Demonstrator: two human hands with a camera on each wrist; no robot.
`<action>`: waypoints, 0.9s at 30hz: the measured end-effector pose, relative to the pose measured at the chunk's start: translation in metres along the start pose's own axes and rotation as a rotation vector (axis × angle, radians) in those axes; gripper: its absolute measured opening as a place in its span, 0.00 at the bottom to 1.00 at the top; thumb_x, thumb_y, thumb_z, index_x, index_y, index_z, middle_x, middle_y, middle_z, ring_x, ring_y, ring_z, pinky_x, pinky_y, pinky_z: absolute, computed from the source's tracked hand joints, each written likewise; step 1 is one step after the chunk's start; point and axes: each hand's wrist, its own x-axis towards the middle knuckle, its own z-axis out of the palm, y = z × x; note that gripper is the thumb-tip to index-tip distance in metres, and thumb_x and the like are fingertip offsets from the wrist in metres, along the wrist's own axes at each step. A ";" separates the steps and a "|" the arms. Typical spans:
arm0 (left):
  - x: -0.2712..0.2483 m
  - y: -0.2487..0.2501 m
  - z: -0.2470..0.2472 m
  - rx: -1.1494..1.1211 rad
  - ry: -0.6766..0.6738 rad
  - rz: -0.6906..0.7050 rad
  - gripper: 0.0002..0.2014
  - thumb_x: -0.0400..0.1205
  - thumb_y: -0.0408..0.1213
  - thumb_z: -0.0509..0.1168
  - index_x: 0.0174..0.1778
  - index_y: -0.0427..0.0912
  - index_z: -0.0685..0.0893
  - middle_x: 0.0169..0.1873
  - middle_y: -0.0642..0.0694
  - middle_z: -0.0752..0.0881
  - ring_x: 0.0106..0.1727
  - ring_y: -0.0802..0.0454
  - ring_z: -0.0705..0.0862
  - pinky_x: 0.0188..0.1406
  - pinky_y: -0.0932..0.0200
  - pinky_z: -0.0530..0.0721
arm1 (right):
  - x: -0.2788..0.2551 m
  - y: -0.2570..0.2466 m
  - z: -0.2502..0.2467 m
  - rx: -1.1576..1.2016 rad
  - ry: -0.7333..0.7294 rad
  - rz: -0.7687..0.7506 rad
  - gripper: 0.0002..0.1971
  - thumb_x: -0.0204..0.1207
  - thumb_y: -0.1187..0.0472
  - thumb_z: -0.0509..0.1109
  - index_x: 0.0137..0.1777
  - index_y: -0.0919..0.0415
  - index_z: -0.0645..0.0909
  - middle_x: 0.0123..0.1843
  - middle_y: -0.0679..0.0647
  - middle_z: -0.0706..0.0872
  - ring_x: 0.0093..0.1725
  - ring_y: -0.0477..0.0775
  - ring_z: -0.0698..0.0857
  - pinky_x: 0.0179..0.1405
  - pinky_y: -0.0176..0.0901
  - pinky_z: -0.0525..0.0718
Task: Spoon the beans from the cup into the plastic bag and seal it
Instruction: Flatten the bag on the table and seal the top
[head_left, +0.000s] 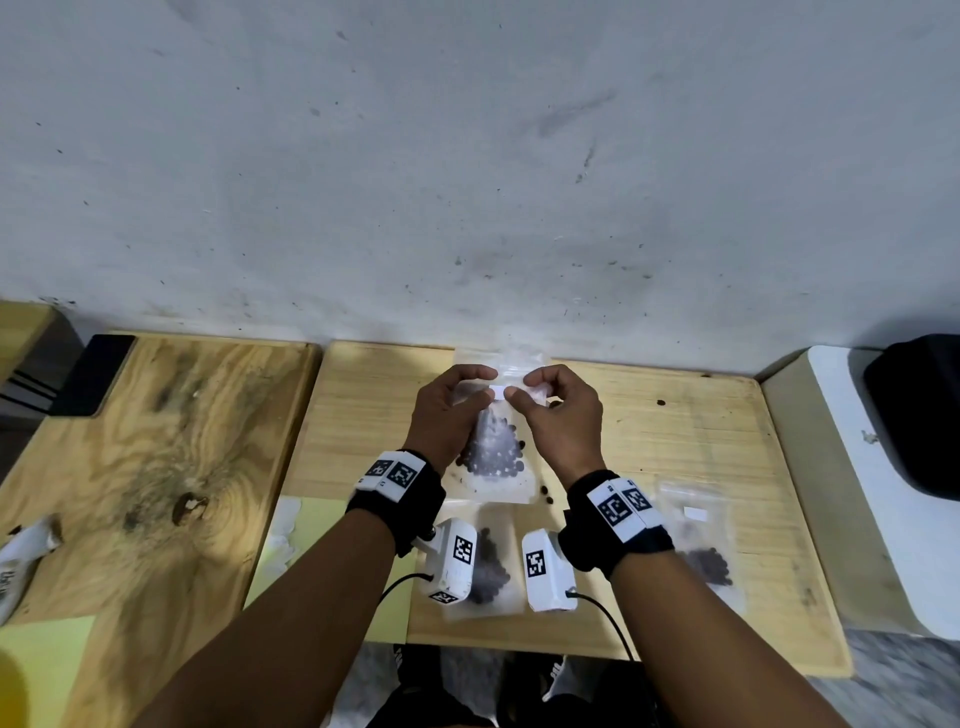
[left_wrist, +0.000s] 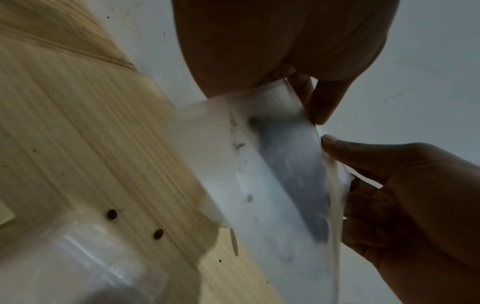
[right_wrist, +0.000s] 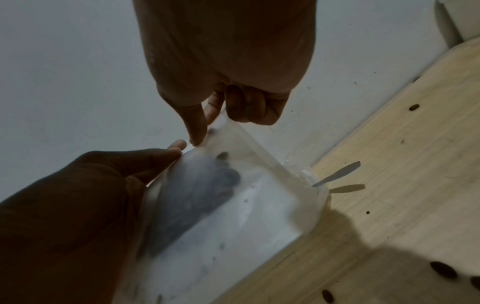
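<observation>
Wall (head_left: 467, 156) first, pale grey plaster, scuffed and speckled, filling the whole twelve o'clock half. Below it, two wooden tabletops side by side: a knotty, dark-grained slab (head_left: 156, 457) at nine o'clock and a smooth pale pine board (head_left: 701, 441) in the centre, its far edge tight against the wall, its near edge at six o'clock. At three o'clock, a white rounded surface (head_left: 857, 467) with a black bag-like object (head_left: 919, 415) on it.

Now the action: a clear rectangular zip-top plastic bag (head_left: 498, 447) held upright over the centre of the pine board, with a cluster of dark round beans (head_left: 493, 457) settled low inside it. Left hand (head_left: 449, 415) pinches the bag's top strip between thumb and fingers; right hand (head_left: 558, 415) pinches the same strip just beside it, fingertips nearly touching. The wrist views show the film as cloudy and soft, blurred.

Count two more clear bags of beans lying flat: one (head_left: 491, 566) at six o'clock between the wrists, one (head_left: 701, 551) at four o'clock. A few loose beans (head_left: 546, 493) lie scattered on the wood near the held bag, and another (head_left: 661, 402) sits alone at two o'clock. Bare pine shows at three o'clock, toward the board's right edge.
</observation>
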 end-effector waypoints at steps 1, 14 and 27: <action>0.000 0.000 0.001 -0.001 0.005 -0.003 0.07 0.79 0.30 0.68 0.50 0.44 0.88 0.35 0.52 0.84 0.30 0.54 0.79 0.21 0.65 0.73 | 0.000 0.000 0.000 0.006 0.009 -0.002 0.10 0.66 0.58 0.84 0.40 0.48 0.84 0.43 0.53 0.88 0.40 0.49 0.83 0.46 0.50 0.83; 0.002 -0.015 0.023 -0.079 0.006 -0.116 0.13 0.73 0.30 0.70 0.50 0.49 0.88 0.42 0.43 0.82 0.31 0.49 0.78 0.21 0.61 0.74 | -0.004 0.032 -0.031 0.031 -0.128 0.044 0.09 0.67 0.62 0.83 0.41 0.51 0.86 0.44 0.51 0.86 0.33 0.40 0.80 0.36 0.28 0.78; -0.016 -0.086 0.124 0.216 -0.246 -0.332 0.16 0.75 0.23 0.69 0.54 0.45 0.88 0.54 0.42 0.84 0.52 0.45 0.84 0.49 0.52 0.83 | -0.014 0.114 -0.144 -0.015 -0.009 0.381 0.15 0.66 0.73 0.79 0.49 0.56 0.88 0.45 0.57 0.85 0.38 0.53 0.84 0.34 0.33 0.81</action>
